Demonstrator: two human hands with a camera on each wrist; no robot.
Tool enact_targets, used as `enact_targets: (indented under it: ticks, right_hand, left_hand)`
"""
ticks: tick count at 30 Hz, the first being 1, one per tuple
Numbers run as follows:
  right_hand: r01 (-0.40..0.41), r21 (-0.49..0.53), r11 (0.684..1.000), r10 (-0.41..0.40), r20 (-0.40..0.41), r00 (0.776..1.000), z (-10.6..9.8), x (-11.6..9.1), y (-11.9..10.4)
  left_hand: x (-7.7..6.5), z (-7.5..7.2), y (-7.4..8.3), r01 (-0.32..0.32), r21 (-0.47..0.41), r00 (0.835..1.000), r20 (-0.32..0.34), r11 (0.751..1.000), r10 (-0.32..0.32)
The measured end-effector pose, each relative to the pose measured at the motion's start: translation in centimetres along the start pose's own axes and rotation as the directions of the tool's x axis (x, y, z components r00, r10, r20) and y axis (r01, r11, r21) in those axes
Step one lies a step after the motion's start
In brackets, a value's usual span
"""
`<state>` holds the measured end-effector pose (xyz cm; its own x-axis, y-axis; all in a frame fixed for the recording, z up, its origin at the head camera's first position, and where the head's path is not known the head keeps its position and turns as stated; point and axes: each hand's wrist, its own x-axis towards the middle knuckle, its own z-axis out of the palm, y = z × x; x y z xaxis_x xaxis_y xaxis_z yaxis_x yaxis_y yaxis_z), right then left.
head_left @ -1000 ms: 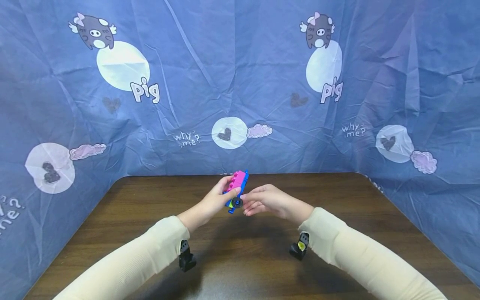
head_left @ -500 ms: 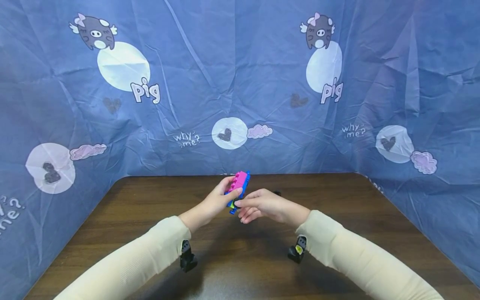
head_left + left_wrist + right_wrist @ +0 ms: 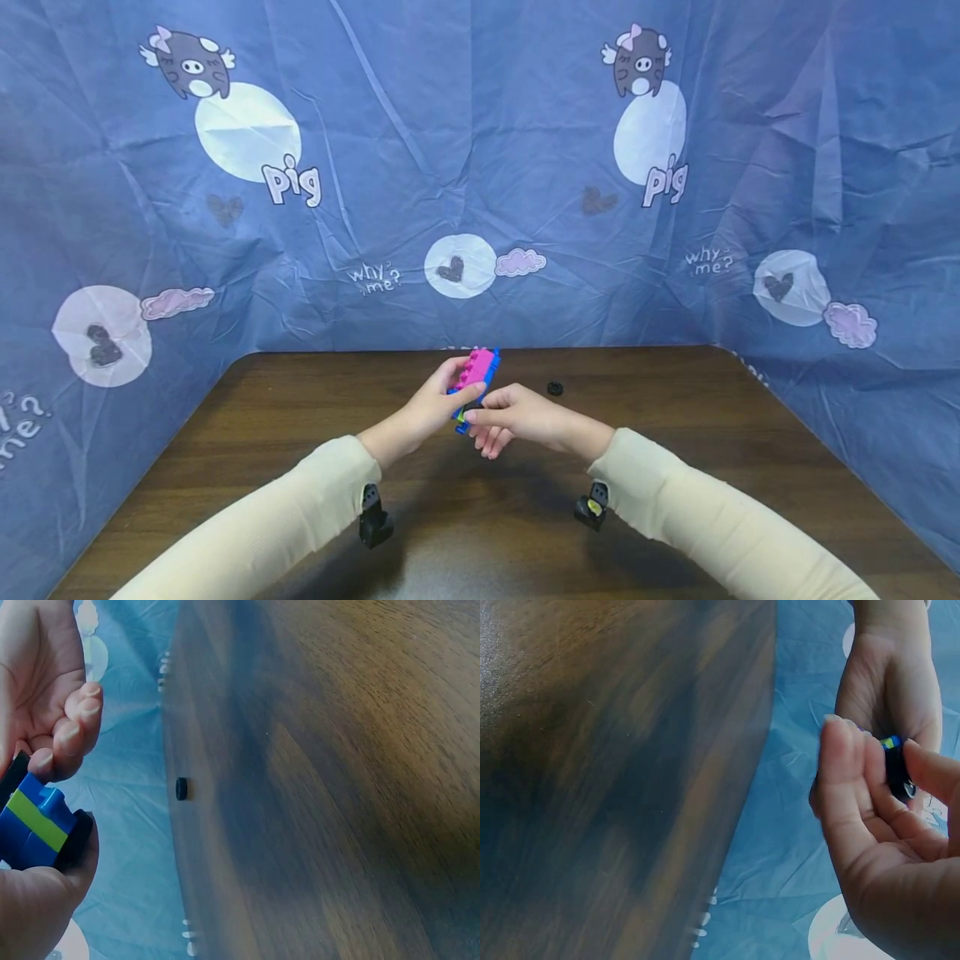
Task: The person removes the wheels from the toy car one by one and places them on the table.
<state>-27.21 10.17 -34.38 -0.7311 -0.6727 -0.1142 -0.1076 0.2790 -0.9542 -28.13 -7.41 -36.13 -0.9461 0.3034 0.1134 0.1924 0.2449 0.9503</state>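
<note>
While both forearms (image 3: 262,508) slant in from the lower corners, we note the left hand (image 3: 435,398) curled around the pink-and-blue block toy (image 3: 480,367), holding it tilted above the brown table (image 3: 480,542). We see the right hand (image 3: 525,415) pinching a black wheel (image 3: 898,772) at the toy's near end between thumb and fingers, the remaining fingers bent. From the head view we cannot make out that wheel clearly, the right hand covering much of it; the left wrist view cuts the toy off at its left edge. We record a loose wheel (image 3: 555,388), also black, lying on the table beyond the right hand, and a blue printed cloth (image 3: 480,167) hanging behind.
</note>
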Motion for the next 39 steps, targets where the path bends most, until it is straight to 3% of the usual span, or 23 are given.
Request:
enact_targets:
  ticks: [8, 32, 39]
  right_hand:
    - [0.038, -0.059, 0.997, -0.044, -0.094, 0.995, 0.4, 0.0, 0.0]
    - [0.113, -0.205, 0.972, -0.156, -0.206, 0.966, 1.1, 0.7, 0.7]
    - [0.117, -0.342, 0.933, -0.199, -0.216, 0.956, 1.0, 0.7, 1.0]
  left_hand:
    - [0.1, 0.0, -0.2, -0.018, -0.005, 1.000, 0.002, 1.000, 0.018]
    - [0.2, 0.1, -0.4, -0.053, 0.001, 0.997, -0.057, 0.999, 0.053]
    - [0.2, 0.6, -0.8, 0.006, 0.024, 0.994, -0.111, 1.000, -0.003]
